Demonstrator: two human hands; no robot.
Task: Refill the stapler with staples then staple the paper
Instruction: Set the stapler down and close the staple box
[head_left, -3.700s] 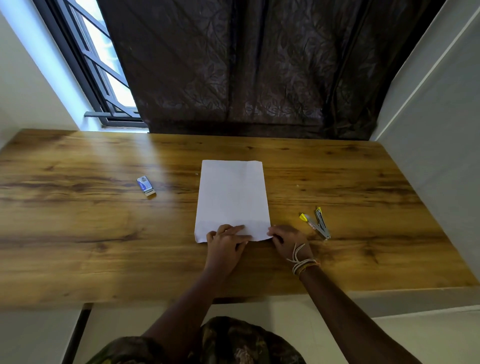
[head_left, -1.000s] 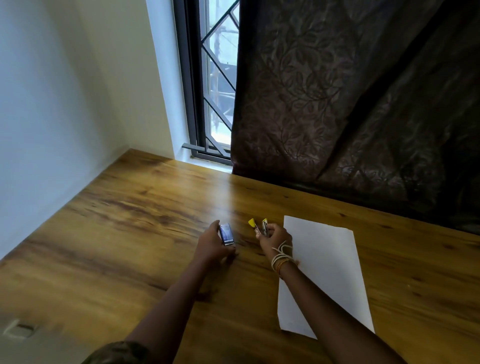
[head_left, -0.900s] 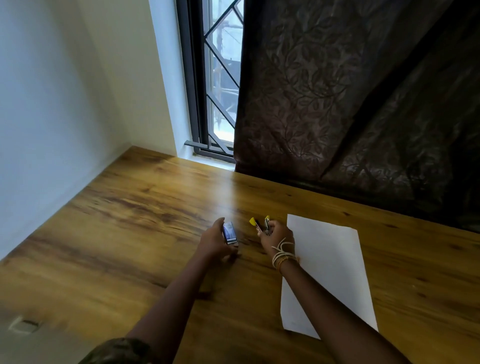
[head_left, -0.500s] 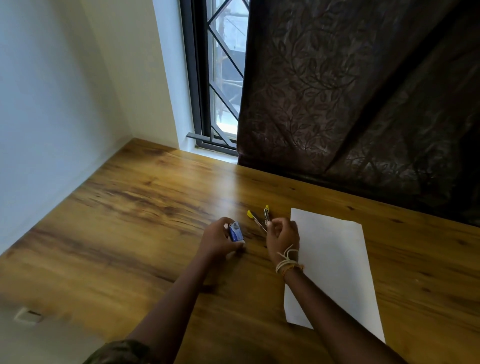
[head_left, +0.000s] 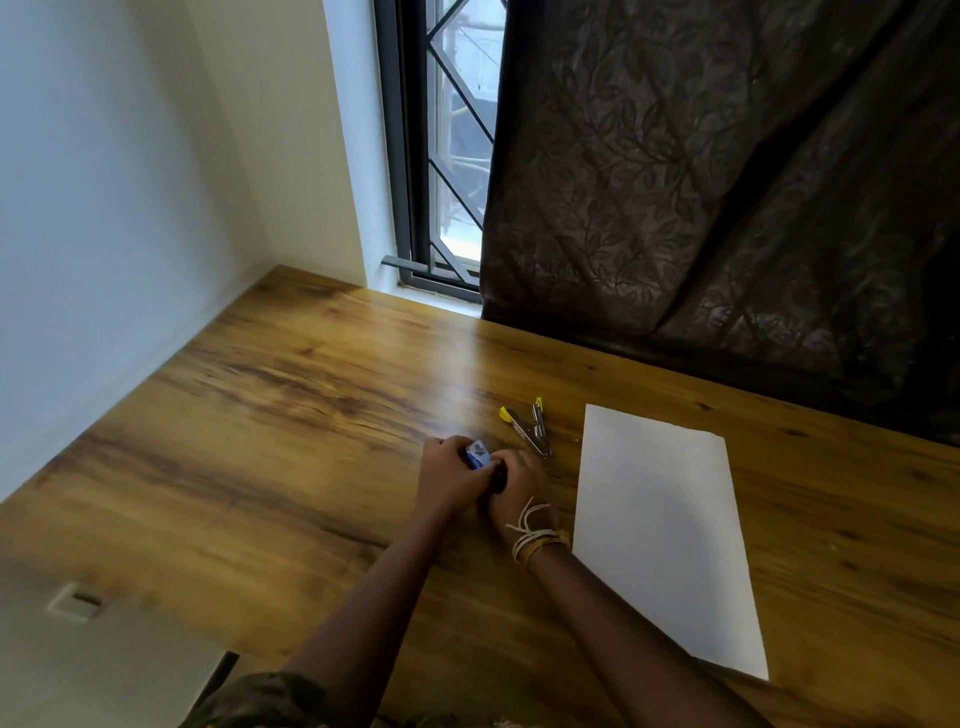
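Observation:
A small blue and white staple box (head_left: 478, 453) is held between both my hands just above the wooden table (head_left: 291, 415). My left hand (head_left: 451, 475) grips its left side; my right hand (head_left: 517, 486) closes on its right end. The stapler (head_left: 527, 427), metal with yellow tips and swung open in a V, lies on the table just beyond my right hand, untouched. A white sheet of paper (head_left: 665, 530) lies flat to the right of my right forearm.
A dark patterned curtain (head_left: 727, 182) hangs along the table's far edge. A barred window (head_left: 447, 156) is at the back left, and a white wall (head_left: 104, 208) borders the table's left side. The near table edge runs under my forearms.
My right hand has let go of the stapler, which now lies on the table, and has come onto the staple box beside my left hand. The view has shifted left.

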